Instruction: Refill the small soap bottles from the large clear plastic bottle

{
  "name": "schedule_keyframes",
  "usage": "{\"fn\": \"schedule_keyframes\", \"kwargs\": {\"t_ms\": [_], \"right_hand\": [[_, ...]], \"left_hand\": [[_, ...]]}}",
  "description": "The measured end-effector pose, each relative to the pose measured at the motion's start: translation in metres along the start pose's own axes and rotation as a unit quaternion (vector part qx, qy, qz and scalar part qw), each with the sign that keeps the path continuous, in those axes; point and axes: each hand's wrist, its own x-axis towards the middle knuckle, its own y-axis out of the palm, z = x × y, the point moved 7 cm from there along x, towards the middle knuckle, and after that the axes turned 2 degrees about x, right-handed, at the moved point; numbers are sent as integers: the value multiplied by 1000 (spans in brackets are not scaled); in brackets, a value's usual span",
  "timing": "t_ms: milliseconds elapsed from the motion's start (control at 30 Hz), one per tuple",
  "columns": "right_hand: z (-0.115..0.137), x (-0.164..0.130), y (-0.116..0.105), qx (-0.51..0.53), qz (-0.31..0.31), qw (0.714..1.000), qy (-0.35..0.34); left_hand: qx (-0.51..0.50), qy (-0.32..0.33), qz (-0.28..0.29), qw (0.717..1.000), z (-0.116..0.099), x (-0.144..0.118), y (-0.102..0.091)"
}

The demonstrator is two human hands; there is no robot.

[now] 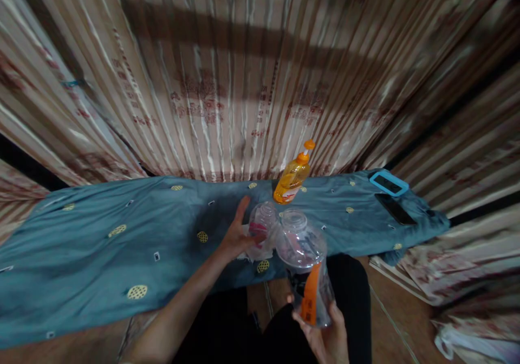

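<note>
My left hand (238, 238) grips a small clear plastic bottle (263, 234) with a pink label, resting on the blue cloth-covered table (122, 245). Its open neck points away from me. My right hand (325, 339) holds a larger clear plastic bottle (305, 261) by its base. That bottle has an orange and black label, and its open mouth sits right beside the small bottle. Some white material lies under the small bottle. An orange pump bottle of yellow liquid (292, 177) stands tilted just beyond both.
A phone in a blue case (389, 183) and a dark phone (395, 208) lie at the table's right end. Striped curtains (227, 82) hang close behind the table. Folded cloth and a white bag (467, 342) lie on the floor at right.
</note>
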Motion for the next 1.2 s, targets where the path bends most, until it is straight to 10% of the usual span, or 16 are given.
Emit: {"fn": "schedule_keyframes", "kwargs": {"t_ms": [800,1200], "right_hand": [[32,-23,-4,-60,-150,986,-47],[41,-32,-27,-59,-105,993,-14]], "left_hand": [[79,-10,-19,997,1,-13,26],[105,18,-28,994,-1,-16,30]]}}
